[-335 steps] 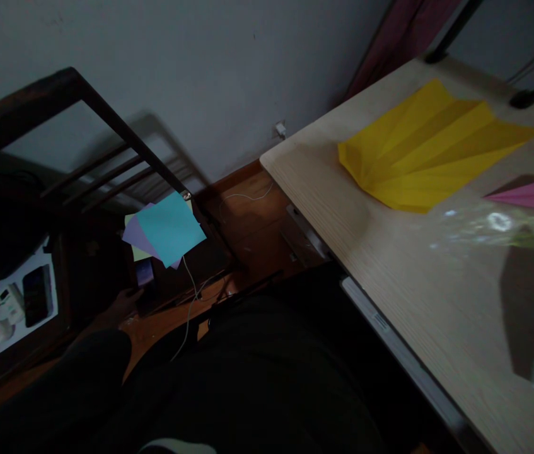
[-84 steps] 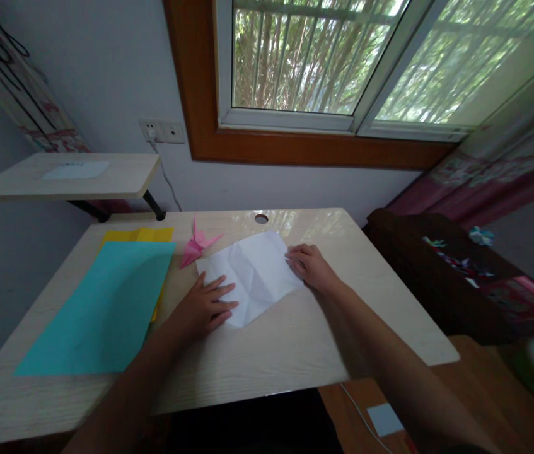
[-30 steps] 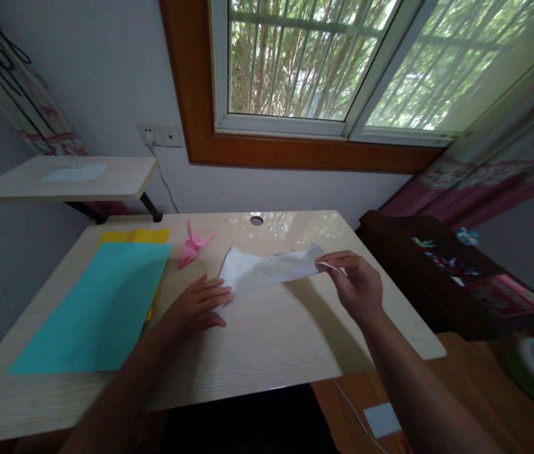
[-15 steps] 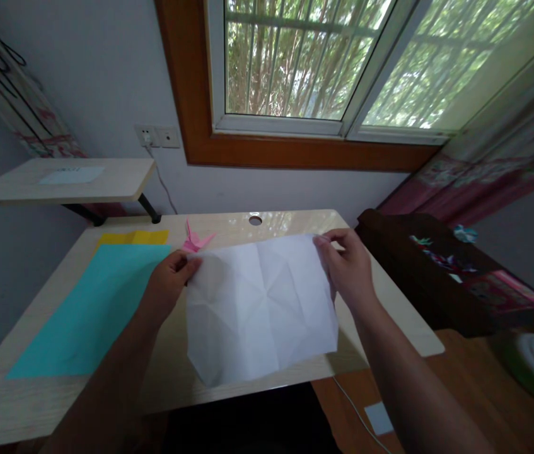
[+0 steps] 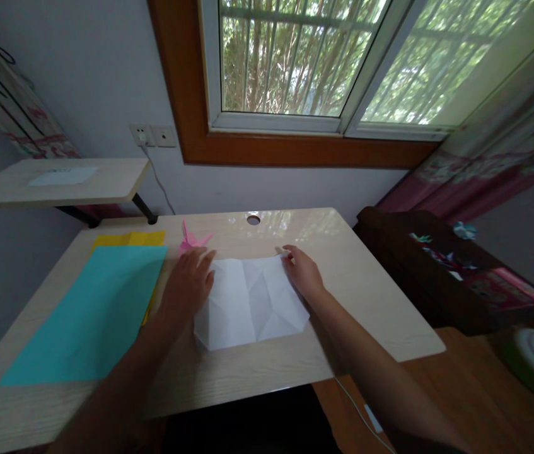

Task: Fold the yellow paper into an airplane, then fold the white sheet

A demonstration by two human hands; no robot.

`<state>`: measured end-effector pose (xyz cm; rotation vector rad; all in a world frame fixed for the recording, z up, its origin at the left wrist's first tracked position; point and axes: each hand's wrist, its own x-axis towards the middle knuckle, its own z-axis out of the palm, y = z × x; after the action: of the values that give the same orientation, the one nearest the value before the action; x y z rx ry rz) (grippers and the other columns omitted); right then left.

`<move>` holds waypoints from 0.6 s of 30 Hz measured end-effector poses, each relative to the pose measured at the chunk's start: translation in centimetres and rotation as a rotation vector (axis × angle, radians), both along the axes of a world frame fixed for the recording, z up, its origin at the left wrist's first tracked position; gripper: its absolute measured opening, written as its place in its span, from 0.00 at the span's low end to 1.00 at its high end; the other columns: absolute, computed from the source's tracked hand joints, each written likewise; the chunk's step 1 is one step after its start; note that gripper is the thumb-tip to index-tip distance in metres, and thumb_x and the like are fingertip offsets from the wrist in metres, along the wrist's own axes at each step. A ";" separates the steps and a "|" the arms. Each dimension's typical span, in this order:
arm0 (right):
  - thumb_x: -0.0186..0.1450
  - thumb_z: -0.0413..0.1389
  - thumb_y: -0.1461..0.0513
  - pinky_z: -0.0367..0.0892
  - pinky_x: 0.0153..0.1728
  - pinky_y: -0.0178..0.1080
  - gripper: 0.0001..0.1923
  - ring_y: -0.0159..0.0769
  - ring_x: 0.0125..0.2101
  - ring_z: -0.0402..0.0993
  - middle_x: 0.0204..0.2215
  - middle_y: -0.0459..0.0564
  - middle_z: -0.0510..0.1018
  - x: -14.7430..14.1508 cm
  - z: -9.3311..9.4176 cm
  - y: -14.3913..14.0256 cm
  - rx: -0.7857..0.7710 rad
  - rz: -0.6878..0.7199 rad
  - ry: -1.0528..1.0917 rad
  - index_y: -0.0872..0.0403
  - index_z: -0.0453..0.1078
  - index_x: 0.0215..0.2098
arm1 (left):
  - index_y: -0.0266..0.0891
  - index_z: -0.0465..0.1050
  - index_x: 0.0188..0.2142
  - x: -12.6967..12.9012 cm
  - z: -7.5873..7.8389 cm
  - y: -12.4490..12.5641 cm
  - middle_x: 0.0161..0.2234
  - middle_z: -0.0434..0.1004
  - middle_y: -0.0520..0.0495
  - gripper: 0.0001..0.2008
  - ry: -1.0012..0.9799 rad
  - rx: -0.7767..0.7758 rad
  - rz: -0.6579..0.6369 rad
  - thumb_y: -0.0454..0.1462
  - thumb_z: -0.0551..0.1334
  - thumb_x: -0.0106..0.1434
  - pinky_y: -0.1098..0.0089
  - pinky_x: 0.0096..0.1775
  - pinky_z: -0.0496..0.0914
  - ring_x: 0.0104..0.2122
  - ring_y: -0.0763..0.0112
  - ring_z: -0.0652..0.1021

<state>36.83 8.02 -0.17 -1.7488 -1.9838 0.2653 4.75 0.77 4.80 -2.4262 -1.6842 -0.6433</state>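
A creased white paper sheet [image 5: 251, 302] lies flat on the light wooden desk [image 5: 271, 372] in front of me. My left hand [image 5: 186, 287] rests on its upper left corner with fingers spread. On the sheet's upper right corner sits my right hand [image 5: 301, 274], fingertips pressing the paper down. A small pink folded paper crane [image 5: 191, 239] stands just beyond my left hand.
A large cyan sheet [image 5: 91, 312] lies on the desk's left half over a yellow sheet [image 5: 129, 239]. A raised side shelf [image 5: 53, 183] is at the far left. A dark cabinet [image 5: 441, 271] stands to the right; a window is behind.
The view swung from the floor up to the desk. Both hands lifted the white sheet up off the desk, turned it, and have now laid it flat again, pressing its top corners.
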 end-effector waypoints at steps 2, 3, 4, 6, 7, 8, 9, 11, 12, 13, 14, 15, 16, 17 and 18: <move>0.71 0.51 0.62 0.71 0.42 0.42 0.18 0.46 0.43 0.79 0.48 0.54 0.80 -0.1 -0.1 0.2 -0.010 0.003 -0.029 0.48 0.67 0.59 | 0.40 0.66 0.63 1.9 -0.2 -0.6 0.62 0.68 0.37 0.21 0.053 -0.071 -0.197 0.39 0.56 0.72 0.50 0.66 0.58 0.64 0.52 0.66; 0.71 0.51 0.62 0.71 0.42 0.42 0.19 0.45 0.43 0.79 0.48 0.55 0.80 -0.2 -0.1 0.3 -0.009 0.004 -0.035 0.48 0.67 0.59 | 0.41 0.66 0.63 3.0 -0.7 -0.9 0.63 0.68 0.39 0.22 0.079 -0.112 -0.269 0.41 0.56 0.72 0.48 0.66 0.57 0.65 0.50 0.65; 0.71 0.51 0.62 0.71 0.43 0.42 0.19 0.45 0.42 0.79 0.48 0.55 0.80 -0.2 -0.2 0.4 -0.004 0.002 -0.032 0.48 0.67 0.59 | 0.42 0.66 0.64 4.0 -1.3 -1.3 0.65 0.66 0.39 0.23 0.098 -0.153 -0.314 0.44 0.57 0.72 0.46 0.67 0.55 0.66 0.49 0.63; 0.71 0.51 0.61 0.71 0.43 0.42 0.19 0.45 0.42 0.79 0.47 0.55 0.80 -0.3 -0.2 0.6 0.014 -0.007 0.002 0.49 0.67 0.59 | 0.45 0.65 0.65 5.7 -2.9 -2.0 0.68 0.62 0.41 0.26 0.122 -0.210 -0.348 0.49 0.56 0.72 0.42 0.67 0.53 0.68 0.47 0.60; 0.71 0.51 0.60 0.71 0.44 0.42 0.19 0.45 0.42 0.79 0.45 0.55 0.80 -0.3 -0.3 0.6 0.017 -0.013 0.039 0.50 0.67 0.60 | 0.46 0.64 0.66 6.4 -3.7 -2.3 0.69 0.60 0.42 0.27 0.126 -0.223 -0.344 0.51 0.56 0.72 0.42 0.67 0.52 0.69 0.47 0.58; 0.71 0.52 0.59 0.71 0.44 0.42 0.20 0.45 0.42 0.79 0.44 0.55 0.81 -0.2 -0.2 0.6 0.010 -0.018 0.091 0.50 0.66 0.60 | 0.47 0.62 0.67 6.8 -4.5 -2.5 0.70 0.58 0.43 0.28 0.124 -0.228 -0.325 0.52 0.55 0.72 0.41 0.67 0.50 0.70 0.47 0.57; 0.71 0.53 0.57 0.72 0.43 0.42 0.21 0.44 0.41 0.79 0.44 0.55 0.81 0.0 -0.1 0.5 -0.008 -0.022 0.157 0.50 0.65 0.61 | 0.48 0.61 0.68 7.1 -5.1 -2.6 0.71 0.56 0.44 0.28 0.120 -0.226 -0.295 0.52 0.54 0.72 0.41 0.68 0.49 0.70 0.48 0.55; 0.70 0.54 0.54 0.72 0.42 0.41 0.25 0.42 0.39 0.79 0.44 0.54 0.80 0.5 0.2 0.0 -0.081 -0.016 0.314 0.50 0.62 0.64 | 0.50 0.59 0.69 7.3 -5.9 -2.7 0.72 0.53 0.46 0.28 0.108 -0.217 -0.238 0.51 0.53 0.73 0.43 0.69 0.47 0.71 0.51 0.53; 0.70 0.54 0.52 0.72 0.40 0.40 0.27 0.41 0.39 0.79 0.44 0.53 0.80 0.9 0.5 -0.4 -0.130 -0.002 0.384 0.49 0.60 0.65 | 0.50 0.59 0.69 7.3 -6.1 -2.7 0.72 0.52 0.47 0.27 0.102 -0.214 -0.217 0.51 0.52 0.73 0.44 0.69 0.47 0.71 0.52 0.52; 0.70 0.54 0.51 0.73 0.39 0.40 0.29 0.41 0.39 0.79 0.45 0.54 0.79 1.3 0.8 -1.0 -0.185 0.021 0.438 0.49 0.58 0.66 | 0.51 0.59 0.69 7.4 -6.2 -2.7 0.72 0.52 0.48 0.27 0.097 -0.212 -0.205 0.51 0.52 0.74 0.44 0.69 0.46 0.72 0.53 0.52; 0.69 0.55 0.50 0.73 0.38 0.39 0.31 0.41 0.39 0.78 0.45 0.54 0.79 1.6 1.1 -1.7 -0.237 0.052 0.459 0.50 0.57 0.67 | 0.51 0.59 0.69 7.4 -6.2 -2.7 0.72 0.52 0.48 0.27 0.092 -0.212 -0.199 0.51 0.52 0.74 0.44 0.69 0.46 0.72 0.53 0.51; 0.68 0.56 0.49 0.73 0.37 0.39 0.33 0.41 0.38 0.78 0.46 0.54 0.78 2.0 1.3 -2.5 -0.307 0.097 0.456 0.50 0.56 0.67 | 0.51 0.59 0.69 7.5 -6.1 -2.7 0.72 0.52 0.48 0.27 0.087 -0.212 -0.192 0.51 0.51 0.74 0.44 0.69 0.46 0.72 0.53 0.51; 0.68 0.57 0.48 0.73 0.35 0.38 0.35 0.40 0.37 0.78 0.47 0.54 0.77 2.3 1.5 -3.4 -0.378 0.144 0.451 0.49 0.55 0.69 | 0.51 0.59 0.69 7.5 -6.0 -2.7 0.72 0.51 0.48 0.27 0.080 -0.211 -0.184 0.51 0.51 0.74 0.44 0.69 0.46 0.72 0.53 0.51; 0.67 0.58 0.49 0.73 0.35 0.39 0.38 0.41 0.38 0.78 0.49 0.55 0.77 2.6 1.6 -4.4 -0.415 0.182 0.440 0.48 0.52 0.70 | 0.51 0.59 0.69 7.6 -5.9 -2.8 0.73 0.51 0.48 0.27 0.074 -0.210 -0.176 0.51 0.51 0.74 0.44 0.69 0.46 0.72 0.53 0.51; 0.67 0.59 0.50 0.72 0.37 0.39 0.39 0.41 0.40 0.78 0.50 0.56 0.77 2.8 1.7 -5.4 -0.418 0.218 0.406 0.48 0.50 0.71 | 0.51 0.59 0.69 7.7 -5.8 -2.8 0.73 0.50 0.48 0.27 0.069 -0.209 -0.169 0.51 0.51 0.73 0.44 0.69 0.46 0.72 0.53 0.50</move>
<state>39.65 2.65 1.48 -1.5410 -1.8995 1.0850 12.49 -2.00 -1.04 -2.7236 -1.6049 -0.4141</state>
